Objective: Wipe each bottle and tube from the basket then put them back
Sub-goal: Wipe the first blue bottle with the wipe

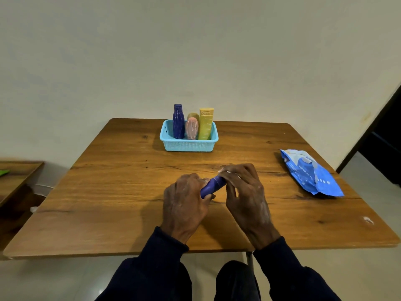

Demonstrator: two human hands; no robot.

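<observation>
Side table (19,179): at my far left, lower than the worktop, with something green on it; no part in the job.
Worktop (108,192): wooden, and it carries everything that matters.
Left hand (184,203): fingers curled round the lower end of the dark blue tube, holding it just above the worktop.
Basket (188,146): light blue, at the far middle of the worktop, well apart from my hands.
Basket contents: a blue bottle (178,123), a pink bottle (192,129) with an olive one (193,115) behind it, and a yellow tube (205,126), all upright.
Dark blue tube (212,185): out of the basket, tilted, held between both hands near the front edge.
Right hand (245,192): fingers wrapped over the tube's upper end. A pale scrap shows under them, a wipe I think, though I cannot be sure.
Wipes pack (310,172): blue, lying flat at the right, flap up.
Step in hand: I judge this is the wiping of one item, with four others waiting in the basket; I cannot tell which of those are already clean.
Next move: work the cloth along the rest of the tube while the left hand turns it, then reach forward and stand it in the free space at the basket's left without toppling the upright ones.
</observation>
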